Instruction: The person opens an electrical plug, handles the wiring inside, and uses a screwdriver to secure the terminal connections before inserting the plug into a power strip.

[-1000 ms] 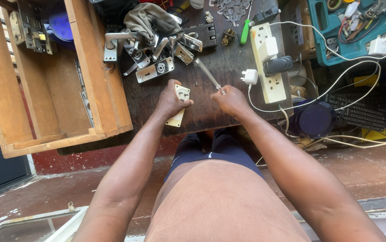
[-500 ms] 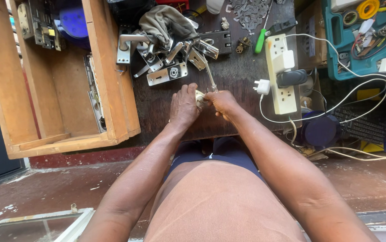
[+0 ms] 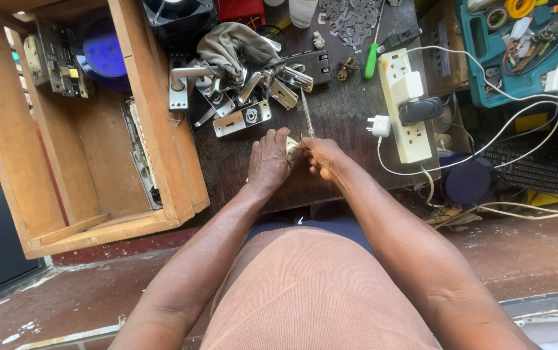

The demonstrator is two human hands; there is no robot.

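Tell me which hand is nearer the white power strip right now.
Right. The right hand, gripping a screwdriver, sits just left of the white power strip. The left hand lies farther left, beyond the right one, covering a small cream part.

A cream socket part [image 3: 292, 148] sits on the dark brown bench [image 3: 344, 129], near silver door handles [image 3: 240, 97] and a grey cloth [image 3: 233, 44]. The power strip [image 3: 403, 107] is cream, the screwdriver handle [image 3: 371, 61] green, the tool case [image 3: 525, 52] teal, the wooden crate [image 3: 155, 129] tan.

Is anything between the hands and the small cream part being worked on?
Nothing visible. The left hand grips the small cream part directly, and the right hand holds the screwdriver against it. The door handles lie beyond, apart from both hands.
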